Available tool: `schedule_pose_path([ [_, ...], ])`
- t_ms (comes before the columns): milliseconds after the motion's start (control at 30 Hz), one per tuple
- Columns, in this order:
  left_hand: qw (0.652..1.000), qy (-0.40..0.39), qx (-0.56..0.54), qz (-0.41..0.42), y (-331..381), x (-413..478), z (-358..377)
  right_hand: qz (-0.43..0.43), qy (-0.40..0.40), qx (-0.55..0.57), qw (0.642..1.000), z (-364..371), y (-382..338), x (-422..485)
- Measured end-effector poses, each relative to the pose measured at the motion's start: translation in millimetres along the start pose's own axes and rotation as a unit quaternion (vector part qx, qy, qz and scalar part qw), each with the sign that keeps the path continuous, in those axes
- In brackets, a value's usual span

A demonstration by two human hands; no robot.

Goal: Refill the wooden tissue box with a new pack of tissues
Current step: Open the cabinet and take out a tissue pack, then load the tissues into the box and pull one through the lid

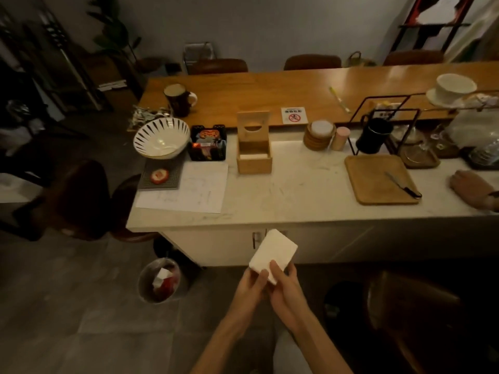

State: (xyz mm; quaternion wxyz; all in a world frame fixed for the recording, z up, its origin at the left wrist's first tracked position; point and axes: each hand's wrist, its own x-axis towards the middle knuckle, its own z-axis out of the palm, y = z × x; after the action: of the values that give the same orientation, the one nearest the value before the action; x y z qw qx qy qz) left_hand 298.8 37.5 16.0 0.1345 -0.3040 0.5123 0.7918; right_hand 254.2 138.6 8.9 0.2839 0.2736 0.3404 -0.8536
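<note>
A white block of tissues (272, 252) is held in front of me, below the counter's front edge. My left hand (249, 288) grips its near left corner and my right hand (283, 288) grips its near right side, thumb on top. The wooden tissue box (253, 160) stands on the white counter (297, 195) ahead, its lid with an oval slot (253, 125) tipped up and open. A little white shows inside the box. Box and tissues are well apart.
Left of the box sit a black snack basket (208, 143), a striped bowl (161, 137) and paper sheets (189, 187). To the right lie a wooden tray with a knife (380, 179) and another person's hand (472, 188). A bin (159, 280) stands on the floor.
</note>
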Motion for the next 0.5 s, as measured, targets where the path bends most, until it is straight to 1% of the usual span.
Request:
schedule_pose_path([
  [133,0.994,0.039,0.066,0.078,51,30,6,-0.021,-0.052,-0.028,0.998,36,-21,27],
  [200,0.989,0.037,0.091,0.111,79,59,4,-0.028,-0.088,-0.074,0.993,46,-43,50],
  [300,0.972,0.022,0.162,0.167,127,96,1,-0.050,-0.115,-0.174,0.977,51,-91,84],
  [367,0.956,-0.007,0.213,0.199,153,118,2,-0.084,-0.117,-0.285,0.947,57,-127,102],
  [433,0.938,-0.047,0.267,0.216,171,142,3,-0.119,-0.122,-0.390,0.905,65,-156,121],
  [500,0.922,-0.085,0.310,0.217,178,166,3,-0.135,-0.121,-0.469,0.865,72,-175,143],
])
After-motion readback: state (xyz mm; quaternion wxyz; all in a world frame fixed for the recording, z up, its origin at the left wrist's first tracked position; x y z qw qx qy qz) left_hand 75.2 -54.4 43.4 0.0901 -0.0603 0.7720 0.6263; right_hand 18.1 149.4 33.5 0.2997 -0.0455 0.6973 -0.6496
